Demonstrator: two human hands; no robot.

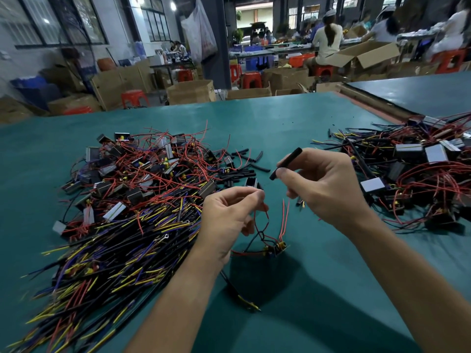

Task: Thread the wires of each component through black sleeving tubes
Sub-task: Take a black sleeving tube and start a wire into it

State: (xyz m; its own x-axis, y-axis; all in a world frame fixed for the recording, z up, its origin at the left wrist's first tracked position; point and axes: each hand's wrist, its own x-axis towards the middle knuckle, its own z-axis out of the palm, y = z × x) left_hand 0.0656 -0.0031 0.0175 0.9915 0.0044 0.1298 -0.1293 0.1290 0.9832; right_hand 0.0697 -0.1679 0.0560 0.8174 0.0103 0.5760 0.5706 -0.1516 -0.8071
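Wire pile cropped bottom-left, workers blurred

Factory assembly floor: long green worktables; cardboard boxes; red stools; seated workers.

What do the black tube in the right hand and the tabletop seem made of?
The black tube looks like matte plastic or rubber sleeving: dull, no glint. The tabletop seems a smooth teal mat, perhaps vinyl or rubber: faint even sheen.

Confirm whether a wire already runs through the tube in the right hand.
No: the black tube in the right hand shows both ends bare, with the red wires below it.
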